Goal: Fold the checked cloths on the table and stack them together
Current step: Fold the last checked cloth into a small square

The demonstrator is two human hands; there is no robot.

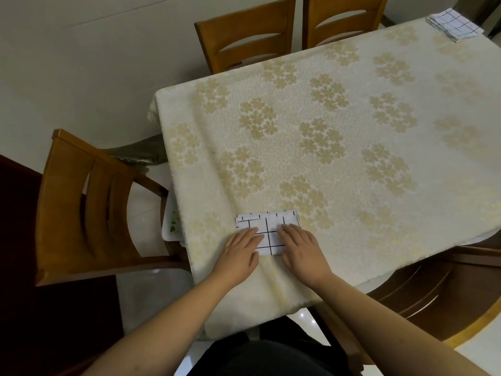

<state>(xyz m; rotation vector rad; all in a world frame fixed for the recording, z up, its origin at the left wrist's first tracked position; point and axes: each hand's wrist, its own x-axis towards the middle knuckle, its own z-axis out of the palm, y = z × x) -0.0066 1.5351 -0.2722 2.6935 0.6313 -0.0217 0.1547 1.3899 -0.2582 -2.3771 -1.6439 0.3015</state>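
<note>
folded checked cloth (267, 230) sits near the table's (352, 131) near edge, left hand (240, 252) and right hand (301, 248) fingers flat, pressing its ends

Two checked cloths (267, 232) (453, 24); three chairs (92, 210) (245, 42) (344, 20); one table (352, 147); two hands (240, 252) (301, 248)

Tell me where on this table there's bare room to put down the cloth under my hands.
Nearly all the flowered tablecloth is bare: the whole middle, from the folded checked cloth under your left hand and right hand to the far edge by the two chairs. Only the far right corner is taken, by the checked stack.
</note>
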